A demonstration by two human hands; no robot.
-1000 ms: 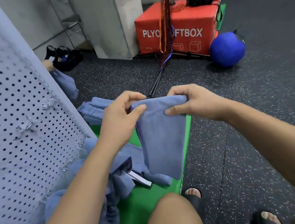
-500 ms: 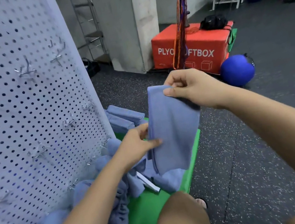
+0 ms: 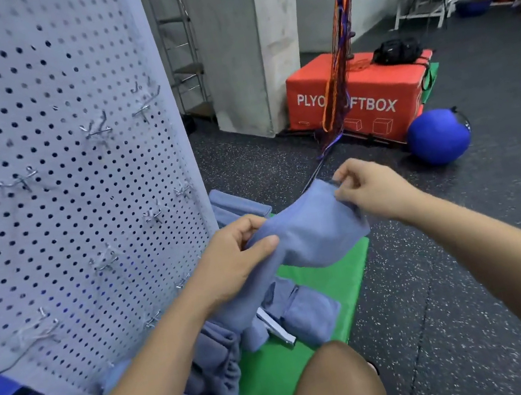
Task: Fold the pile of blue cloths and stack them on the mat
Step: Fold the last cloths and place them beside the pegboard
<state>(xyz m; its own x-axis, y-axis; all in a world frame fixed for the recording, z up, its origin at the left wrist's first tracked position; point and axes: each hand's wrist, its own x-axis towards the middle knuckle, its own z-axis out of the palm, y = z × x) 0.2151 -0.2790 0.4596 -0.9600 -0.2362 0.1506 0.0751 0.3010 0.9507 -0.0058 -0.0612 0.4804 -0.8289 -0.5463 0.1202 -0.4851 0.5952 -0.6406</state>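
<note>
My left hand [image 3: 239,260] has lifted the lower end of the cloth [image 3: 310,233], so it now spans both hands above the mat [image 3: 335,274]. It grips one end; my right hand [image 3: 369,192] pinches the far corner (the pile [image 3: 208,380] sits at the mat's near end).

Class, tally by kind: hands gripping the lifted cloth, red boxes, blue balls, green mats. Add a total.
Hands gripping the cloth: 2, left hand and right hand
Red box: 1
Blue ball: 1
Green mat: 1
Total: 5
</note>
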